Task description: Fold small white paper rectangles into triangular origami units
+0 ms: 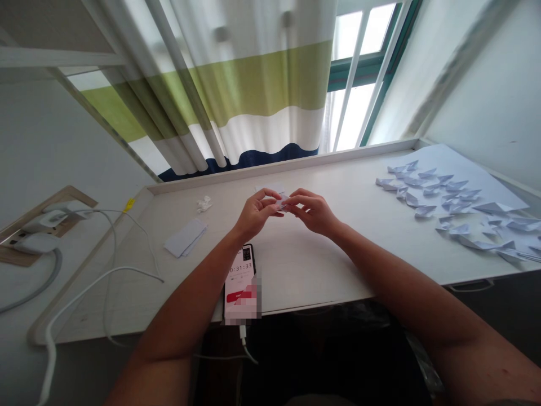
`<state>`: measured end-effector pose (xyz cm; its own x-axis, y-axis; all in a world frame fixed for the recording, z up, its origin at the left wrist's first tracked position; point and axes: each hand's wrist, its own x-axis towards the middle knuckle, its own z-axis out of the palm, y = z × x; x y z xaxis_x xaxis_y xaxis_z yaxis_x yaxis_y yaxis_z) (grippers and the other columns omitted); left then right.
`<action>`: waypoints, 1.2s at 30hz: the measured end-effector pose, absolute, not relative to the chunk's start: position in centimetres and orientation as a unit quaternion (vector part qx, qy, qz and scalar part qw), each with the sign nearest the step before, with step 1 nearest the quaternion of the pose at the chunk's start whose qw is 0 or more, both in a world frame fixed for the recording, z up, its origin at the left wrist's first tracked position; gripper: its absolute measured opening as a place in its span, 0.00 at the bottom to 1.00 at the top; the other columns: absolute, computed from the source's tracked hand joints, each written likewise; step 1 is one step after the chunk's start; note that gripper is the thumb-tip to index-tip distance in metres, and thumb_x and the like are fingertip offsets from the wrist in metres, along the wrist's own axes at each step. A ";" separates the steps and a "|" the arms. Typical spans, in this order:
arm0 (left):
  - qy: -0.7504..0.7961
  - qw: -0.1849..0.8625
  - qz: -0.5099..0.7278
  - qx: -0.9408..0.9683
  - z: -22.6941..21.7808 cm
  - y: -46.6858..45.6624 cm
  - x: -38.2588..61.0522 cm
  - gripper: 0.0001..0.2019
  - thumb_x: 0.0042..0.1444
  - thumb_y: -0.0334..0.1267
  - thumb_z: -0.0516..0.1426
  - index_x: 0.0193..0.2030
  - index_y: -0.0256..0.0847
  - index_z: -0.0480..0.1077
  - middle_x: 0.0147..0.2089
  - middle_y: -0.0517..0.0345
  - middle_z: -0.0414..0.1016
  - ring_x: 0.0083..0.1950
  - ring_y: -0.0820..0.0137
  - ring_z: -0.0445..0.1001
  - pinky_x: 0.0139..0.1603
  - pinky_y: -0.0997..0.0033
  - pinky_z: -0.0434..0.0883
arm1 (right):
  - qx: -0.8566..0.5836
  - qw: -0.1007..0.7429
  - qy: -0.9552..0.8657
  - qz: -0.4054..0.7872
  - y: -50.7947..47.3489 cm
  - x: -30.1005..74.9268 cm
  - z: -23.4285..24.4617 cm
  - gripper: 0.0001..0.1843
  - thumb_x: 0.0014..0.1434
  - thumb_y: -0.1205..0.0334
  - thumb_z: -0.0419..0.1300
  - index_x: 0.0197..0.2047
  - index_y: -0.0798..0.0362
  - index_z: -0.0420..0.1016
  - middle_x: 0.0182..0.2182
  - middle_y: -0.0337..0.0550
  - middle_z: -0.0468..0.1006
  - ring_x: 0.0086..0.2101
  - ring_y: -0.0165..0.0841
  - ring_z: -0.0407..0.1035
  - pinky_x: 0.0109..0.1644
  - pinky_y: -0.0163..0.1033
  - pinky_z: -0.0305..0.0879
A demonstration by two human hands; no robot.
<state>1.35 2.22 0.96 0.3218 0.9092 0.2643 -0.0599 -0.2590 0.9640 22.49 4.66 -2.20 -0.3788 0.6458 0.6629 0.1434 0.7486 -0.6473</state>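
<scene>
Between both hands, above the middle of the white desk (313, 265), is a small piece of folded white paper (282, 202). My left hand (256, 211) pinches it from the left with thumb and fingers. From the right, my right hand (310, 210) grips the same paper, its fingertips meeting the left ones. The fingers cover much of the paper, so its exact shape cannot be made out. Just behind the hands, more white paper (270, 188) lies on the desk, partly hidden.
Several folded paper boats (422, 192) cover the desk's right side, beside a large white sheet (469, 175). At left lie a paper stack (186, 237) and a crumpled scrap (204, 204). A phone (240, 282) showing a timer sits at the front edge, with a charging cable (244, 336). Cords (114, 270) trail left.
</scene>
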 end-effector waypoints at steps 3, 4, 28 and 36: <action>0.310 0.463 0.475 0.681 0.5 2.2 1.6 0.15 0.59 0.43 0.72 0.48 0.42 0.78 0.44 0.53 0.88 0.47 0.64 0.86 0.52 0.62 0.82 | -0.270 0.513 -0.768 0.274 4.6 22.4 -2.1 0.19 0.70 0.42 0.66 0.43 0.48 0.88 0.42 0.48 0.83 0.37 0.36 0.78 0.31 0.41 0.81; 0.310 0.446 0.481 0.688 0.3 2.3 1.6 0.15 0.59 0.44 0.72 0.48 0.42 0.79 0.46 0.52 0.88 0.48 0.64 0.86 0.52 0.62 0.82 | -0.274 0.517 -0.760 0.283 4.6 22.4 -2.1 0.20 0.70 0.41 0.66 0.42 0.48 0.88 0.42 0.48 0.82 0.36 0.36 0.78 0.31 0.41 0.81; 0.395 0.281 0.516 0.706 -0.1 2.7 1.0 0.19 0.60 0.58 0.70 0.38 0.42 0.83 0.34 0.54 0.86 0.36 0.66 0.82 0.40 0.66 0.78 | -0.295 0.517 -0.714 0.368 4.6 22.3 -1.8 0.25 0.61 0.33 0.71 0.40 0.48 0.86 0.40 0.46 0.87 0.41 0.41 0.80 0.47 0.49 0.80; 0.406 0.320 0.522 0.679 0.3 2.2 1.5 0.21 0.58 0.58 0.71 0.40 0.41 0.81 0.35 0.52 0.87 0.37 0.63 0.84 0.44 0.63 0.78 | -0.309 0.536 -0.668 0.414 4.7 21.8 -1.7 0.29 0.54 0.30 0.74 0.35 0.51 0.85 0.34 0.46 0.88 0.37 0.41 0.82 0.47 0.49 0.80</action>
<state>1.45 2.17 0.25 0.1258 0.8851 0.4481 0.2173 -0.4653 0.8581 21.79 4.68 -1.72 -0.2358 0.8560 0.4601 -0.0309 0.4667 -0.8839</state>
